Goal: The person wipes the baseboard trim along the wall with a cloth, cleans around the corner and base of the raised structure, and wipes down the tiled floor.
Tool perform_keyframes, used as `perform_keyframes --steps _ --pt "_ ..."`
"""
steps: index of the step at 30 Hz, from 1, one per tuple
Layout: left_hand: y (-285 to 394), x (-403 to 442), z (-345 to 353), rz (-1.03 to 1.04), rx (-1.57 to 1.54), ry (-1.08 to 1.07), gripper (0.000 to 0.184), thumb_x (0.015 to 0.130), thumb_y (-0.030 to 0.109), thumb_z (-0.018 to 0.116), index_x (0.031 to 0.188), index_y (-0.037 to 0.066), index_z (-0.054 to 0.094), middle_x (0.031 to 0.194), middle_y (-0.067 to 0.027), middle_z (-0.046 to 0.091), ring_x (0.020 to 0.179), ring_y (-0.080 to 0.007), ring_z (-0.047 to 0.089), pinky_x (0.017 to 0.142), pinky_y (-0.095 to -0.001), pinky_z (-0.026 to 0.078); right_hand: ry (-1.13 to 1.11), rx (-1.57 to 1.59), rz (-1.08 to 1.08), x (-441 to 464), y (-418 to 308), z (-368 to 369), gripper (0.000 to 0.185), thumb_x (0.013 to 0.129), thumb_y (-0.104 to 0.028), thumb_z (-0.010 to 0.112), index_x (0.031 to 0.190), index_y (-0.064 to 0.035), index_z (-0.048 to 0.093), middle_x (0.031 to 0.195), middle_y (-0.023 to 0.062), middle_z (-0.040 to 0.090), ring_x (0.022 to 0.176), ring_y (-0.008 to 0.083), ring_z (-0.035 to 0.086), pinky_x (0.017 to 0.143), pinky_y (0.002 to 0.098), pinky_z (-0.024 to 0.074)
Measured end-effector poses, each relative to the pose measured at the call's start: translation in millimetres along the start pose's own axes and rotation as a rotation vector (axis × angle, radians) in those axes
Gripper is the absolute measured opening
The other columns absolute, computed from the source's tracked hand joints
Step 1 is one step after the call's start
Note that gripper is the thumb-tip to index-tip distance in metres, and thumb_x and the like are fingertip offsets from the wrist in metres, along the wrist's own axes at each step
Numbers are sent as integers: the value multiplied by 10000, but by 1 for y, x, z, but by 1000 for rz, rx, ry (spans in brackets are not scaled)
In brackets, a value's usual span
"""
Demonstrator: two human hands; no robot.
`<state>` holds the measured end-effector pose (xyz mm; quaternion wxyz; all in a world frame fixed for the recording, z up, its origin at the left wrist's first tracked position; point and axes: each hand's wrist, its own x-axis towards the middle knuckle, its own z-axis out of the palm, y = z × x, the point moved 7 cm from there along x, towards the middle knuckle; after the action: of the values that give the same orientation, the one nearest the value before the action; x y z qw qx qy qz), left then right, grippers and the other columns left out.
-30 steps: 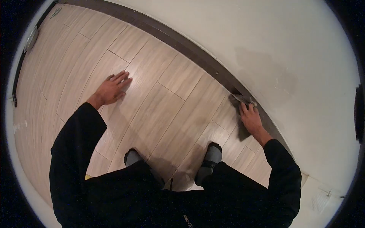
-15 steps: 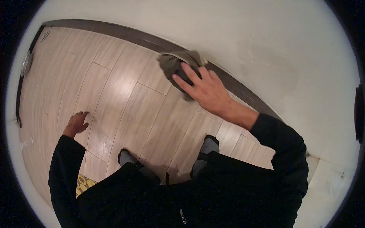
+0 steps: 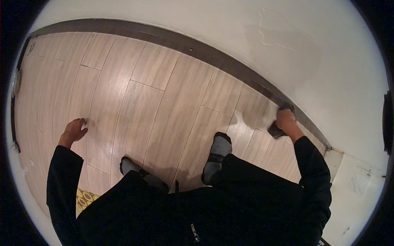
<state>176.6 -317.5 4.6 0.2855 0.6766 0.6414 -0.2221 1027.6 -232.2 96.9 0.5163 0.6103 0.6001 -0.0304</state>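
My right hand point(image 3: 286, 119) grips a dark grey cloth point(image 3: 277, 130) at the dark baseboard point(image 3: 230, 62), on the right of the view. Parts of the cloth stick out on both sides of the hand, which is a little blurred. Most of its fingers are hidden from above. My left hand point(image 3: 74, 131) hangs over the wood-look floor point(image 3: 135, 104) on the left, holding nothing, with the thumb apart from loosely bent fingers.
A pale wall point(image 3: 283, 49) with a cracked patch rises behind the baseboard. My socked feet point(image 3: 221, 147) stand on the floor below. A yellow patterned mat point(image 3: 85, 197) shows at lower left.
My right hand has swept the cloth along the baseboard to the right and nearer to me. My left hand stays at about the same place, slightly further left.
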Motion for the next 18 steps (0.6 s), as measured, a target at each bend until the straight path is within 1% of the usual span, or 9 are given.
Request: perform_keyframes --steps 2,3,6,8,10,12,14,17,18 --pt "0 12 -1 -3 6 -25 320 852 241 705 1088 47 608 1072 -165 666 1052 -377 617 904 -460 500 -33 56 12 -7 22 14 273 890 -225 569 1009 -57 748 1110 220 702 1046 349 689 847 460 567" --pt "2 16 -7 12 -11 -10 312 854 237 702 1081 45 608 1063 -167 666 1042 -377 621 898 -460 503 -47 86 17 -10 27 17 272 877 -236 577 971 -58 760 1068 222 718 1030 345 701 847 464 566" --pt "22 17 -17 28 -46 12 301 856 218 698 1080 37 612 1053 -177 671 1021 -373 634 886 -453 511 -44 185 -33 -34 -5 -48 284 852 -161 592 1054 -23 736 1067 222 713 1041 388 684 855 483 565" --pt "29 12 -21 12 -36 13 313 855 196 705 1105 28 620 1064 -188 679 1019 -365 646 887 -439 514 31 219 -145 -56 -43 -116 279 829 -152 578 1027 -48 745 1014 238 711 976 427 682 839 491 558" --pt "25 9 -17 19 -25 18 337 860 203 700 1137 31 618 1079 -189 677 1030 -366 643 898 -441 513 230 281 -354 -84 -82 -185 271 842 -220 589 980 -38 736 977 249 707 936 406 693 813 502 561" --pt "25 5 -13 7 -20 13 359 863 209 698 1166 34 616 1090 -190 676 1042 -366 639 909 -442 511 511 443 -481 -109 -110 -238 298 838 -207 595 1066 -44 697 972 255 674 929 416 678 801 520 554" --pt "25 -4 -10 -33 -25 -3 381 863 212 699 1190 36 615 1097 -191 676 1056 -367 634 921 -443 508 738 503 -519 -122 -135 -277 395 841 -143 592 1227 -64 617 1065 231 612 935 405 655 781 492 566" --pt "28 -19 -8 -43 -4 20 391 856 215 710 1195 43 619 1090 -187 678 1063 -373 624 933 -452 499 1143 401 -607 -112 -163 -307 536 846 -120 610 1373 -93 517 1119 195 558 936 370 643 724 466 582" --pt "30 -24 -6 -54 11 13 392 853 215 713 1194 44 620 1087 -185 679 1064 -374 622 935 -454 497 1134 347 -612 -96 -171 -308 566 846 -124 615 1398 -98 494 1123 187 549 943 357 638 705 458 584"
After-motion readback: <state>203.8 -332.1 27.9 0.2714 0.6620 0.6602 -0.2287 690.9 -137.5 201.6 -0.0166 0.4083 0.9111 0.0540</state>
